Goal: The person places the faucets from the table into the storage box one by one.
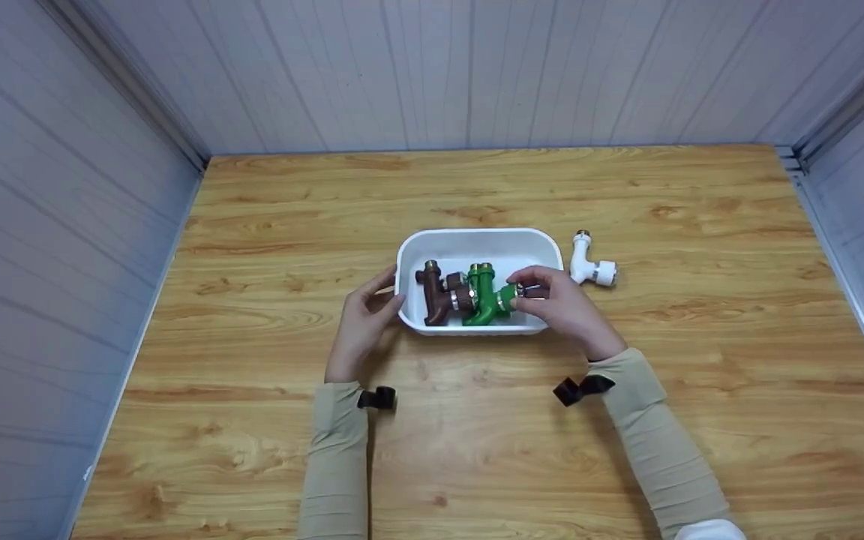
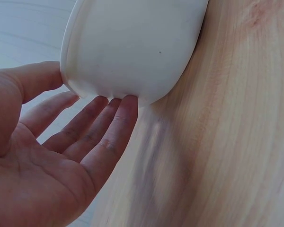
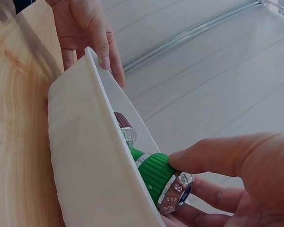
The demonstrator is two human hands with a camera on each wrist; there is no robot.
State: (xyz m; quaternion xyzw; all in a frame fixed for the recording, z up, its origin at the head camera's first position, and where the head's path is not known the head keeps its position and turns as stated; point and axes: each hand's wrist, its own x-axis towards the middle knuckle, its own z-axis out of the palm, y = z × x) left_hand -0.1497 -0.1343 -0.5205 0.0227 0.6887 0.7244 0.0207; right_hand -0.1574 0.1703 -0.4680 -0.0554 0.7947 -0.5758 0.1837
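Observation:
A white plastic bin [image 1: 477,331] sits on the table, holding brown taps [image 1: 433,296] on its left and green taps [image 1: 483,296] towards the right. My right hand [image 1: 563,304] reaches over the bin's right end and pinches the ribbed green knob [image 3: 154,175] of a green tap between thumb and fingers. At the opposite end, my left hand [image 1: 363,322] touches the bin; its extended fingertips [image 2: 128,101] rest against the outer wall, with the thumb by the rim. A white tap [image 1: 584,259] lies outside, just right of the bin, close beyond my right hand.
The wood-grain table [image 1: 289,225] extends around the bin on all sides. Pale panelled walls [image 1: 432,75] enclose it at the back, left and right. Each sleeve cuff carries a small black strapped camera [image 1: 379,398].

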